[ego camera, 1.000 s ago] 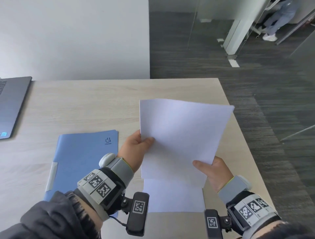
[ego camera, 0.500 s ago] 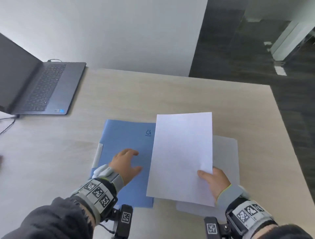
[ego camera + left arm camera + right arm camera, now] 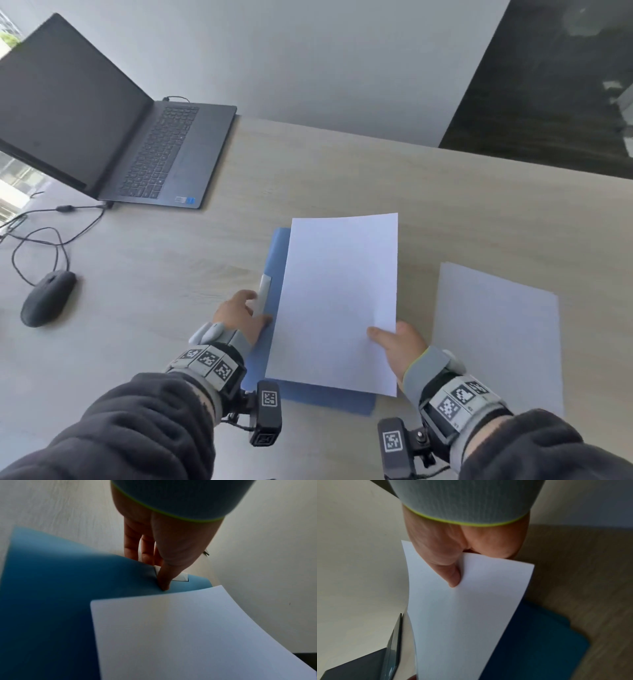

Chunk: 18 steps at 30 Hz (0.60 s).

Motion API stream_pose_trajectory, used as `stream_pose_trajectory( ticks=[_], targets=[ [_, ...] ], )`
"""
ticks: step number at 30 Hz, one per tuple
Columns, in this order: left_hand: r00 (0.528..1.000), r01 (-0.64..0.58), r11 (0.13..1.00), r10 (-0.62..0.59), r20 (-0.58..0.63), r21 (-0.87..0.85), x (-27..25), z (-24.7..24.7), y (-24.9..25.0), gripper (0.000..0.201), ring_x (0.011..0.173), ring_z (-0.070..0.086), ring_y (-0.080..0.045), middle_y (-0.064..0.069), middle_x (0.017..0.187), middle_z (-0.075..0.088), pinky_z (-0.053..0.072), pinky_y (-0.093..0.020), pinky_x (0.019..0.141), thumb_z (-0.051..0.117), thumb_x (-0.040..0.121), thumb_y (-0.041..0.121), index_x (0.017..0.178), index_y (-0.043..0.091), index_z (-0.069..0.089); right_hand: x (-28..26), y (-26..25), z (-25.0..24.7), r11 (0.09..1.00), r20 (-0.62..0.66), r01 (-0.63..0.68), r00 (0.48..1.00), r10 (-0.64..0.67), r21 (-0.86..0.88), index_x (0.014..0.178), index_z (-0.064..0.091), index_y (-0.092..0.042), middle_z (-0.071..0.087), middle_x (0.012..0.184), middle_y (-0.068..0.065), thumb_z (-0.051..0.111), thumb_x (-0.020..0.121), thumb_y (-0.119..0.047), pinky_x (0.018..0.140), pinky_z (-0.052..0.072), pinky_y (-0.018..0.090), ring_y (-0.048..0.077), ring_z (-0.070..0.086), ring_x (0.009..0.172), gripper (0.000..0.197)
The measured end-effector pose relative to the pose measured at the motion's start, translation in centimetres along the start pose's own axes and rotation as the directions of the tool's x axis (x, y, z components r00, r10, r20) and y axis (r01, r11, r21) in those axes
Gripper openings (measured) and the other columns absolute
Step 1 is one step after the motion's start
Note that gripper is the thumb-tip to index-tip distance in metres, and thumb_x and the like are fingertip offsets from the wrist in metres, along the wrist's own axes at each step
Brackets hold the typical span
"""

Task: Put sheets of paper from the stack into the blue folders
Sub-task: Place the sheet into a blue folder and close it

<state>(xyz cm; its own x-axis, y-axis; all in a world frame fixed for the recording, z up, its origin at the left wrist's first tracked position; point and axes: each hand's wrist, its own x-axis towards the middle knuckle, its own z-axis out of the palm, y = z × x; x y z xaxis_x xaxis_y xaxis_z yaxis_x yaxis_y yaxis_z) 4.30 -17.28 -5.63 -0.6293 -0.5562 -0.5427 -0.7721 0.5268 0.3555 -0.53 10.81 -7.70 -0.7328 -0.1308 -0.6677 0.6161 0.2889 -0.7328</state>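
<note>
A blue folder (image 3: 279, 246) lies closed on the desk in front of me. My right hand (image 3: 397, 346) pinches the near right corner of a white sheet (image 3: 339, 301), thumb on top, and holds it over the folder, hiding most of the cover. In the right wrist view the sheet (image 3: 462, 615) hangs above the folder (image 3: 539, 635). My left hand (image 3: 245, 313) is at the folder's left edge by its white label. In the left wrist view its thumb (image 3: 164, 582) presses on the folder (image 3: 60, 588) while the fingers reach past the edge. The paper stack (image 3: 496, 342) lies to the right.
An open laptop (image 3: 161, 154) stands at the back left of the wooden desk (image 3: 342, 178). A black mouse (image 3: 48, 298) and its cable (image 3: 54, 236) lie at the left. The desk's right edge runs just beyond the paper stack.
My right hand has carried the sheet left, from over the stack to over the folder. My left hand has slid from the folder's cover to its left edge.
</note>
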Motion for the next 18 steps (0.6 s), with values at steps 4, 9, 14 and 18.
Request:
stream_pose_trajectory(
  ticks=[4,9,14,18],
  targets=[
    [0.999,-0.012,0.997,0.016,0.050,-0.075,0.4,-0.5,-0.6,0.032,0.073,0.058,-0.017,0.007,0.084,0.060,0.048,-0.031,0.071,0.073,0.078,0.031,0.104,0.025,0.056,0.4,-0.6,2.4,0.999,-0.046,0.015,0.999,-0.016,-0.030,0.095,0.070,-0.009,0.073,0.096,0.017,0.063,0.089,-0.006,0.086,0.056,0.047,0.037,0.069,0.090,0.010],
    [0.993,-0.014,0.969,0.043,0.111,-0.248,1.2,-1.2,-2.0,0.022,0.072,0.065,-0.024,0.000,0.078,0.068,0.060,-0.042,0.077,0.081,0.072,0.029,0.083,0.020,0.064,0.8,-0.3,2.8,0.993,-0.095,0.028,0.995,-0.039,-0.113,0.096,0.069,-0.008,0.072,0.096,0.014,0.064,0.089,-0.011,0.086,0.053,0.041,0.034,0.067,0.091,0.010],
    [0.970,-0.036,0.974,0.088,0.225,-0.223,1.6,-2.1,-2.3,0.022,0.062,0.060,-0.026,-0.004,0.077,0.064,0.059,-0.041,0.066,0.076,0.077,0.024,0.089,0.011,0.062,1.6,0.2,3.0,0.989,-0.149,0.007,0.988,-0.029,-0.149,0.096,0.070,-0.003,0.073,0.096,0.018,0.068,0.086,-0.014,0.087,0.054,0.046,0.037,0.068,0.092,0.015],
    [0.945,-0.004,0.957,0.099,0.313,-0.290,2.3,-3.0,-3.0,0.013,0.064,0.064,-0.025,-0.006,0.079,0.064,0.056,-0.032,0.050,0.070,0.083,0.011,0.093,0.010,0.062,2.0,0.2,3.4,0.991,-0.165,-0.036,0.986,0.015,-0.126,0.090,0.071,-0.009,0.074,0.093,0.017,0.069,0.084,-0.013,0.088,0.055,0.053,0.039,0.069,0.090,0.007]
  ],
)
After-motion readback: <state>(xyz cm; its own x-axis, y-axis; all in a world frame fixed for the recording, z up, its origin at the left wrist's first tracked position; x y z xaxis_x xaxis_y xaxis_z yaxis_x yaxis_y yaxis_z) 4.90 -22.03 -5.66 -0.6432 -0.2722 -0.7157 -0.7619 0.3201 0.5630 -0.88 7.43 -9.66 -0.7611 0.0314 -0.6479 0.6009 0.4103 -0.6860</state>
